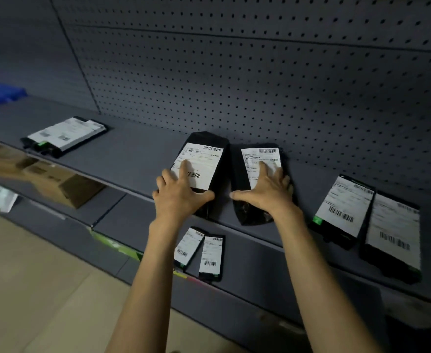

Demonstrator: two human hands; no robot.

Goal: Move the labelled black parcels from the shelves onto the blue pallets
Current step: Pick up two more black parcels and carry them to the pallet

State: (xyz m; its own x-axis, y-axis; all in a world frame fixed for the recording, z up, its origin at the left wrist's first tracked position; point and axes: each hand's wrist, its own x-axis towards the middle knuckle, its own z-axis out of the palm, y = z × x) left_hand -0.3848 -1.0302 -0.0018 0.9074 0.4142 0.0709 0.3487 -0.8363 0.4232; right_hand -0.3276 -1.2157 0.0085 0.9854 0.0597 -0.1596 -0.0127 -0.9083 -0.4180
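Head view: the left hand (181,191) and right hand (266,192) lie spread flat, fingers straight. Each presses one labelled black parcel — left parcel (205,159), right parcel (237,171) — side by side on the upper shelf (138,154), near ends by its front edge. Seven parcels show — five there, two on the lower shelf (250,263).

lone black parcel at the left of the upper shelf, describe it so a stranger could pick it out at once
Below the grey pegboard wall runs the upper grey metal shelf; follow it to its left end. The flat black parcel with a white label there lies alone and turned sideways, while that shelf's other parcels lie in side-by-side pairs.
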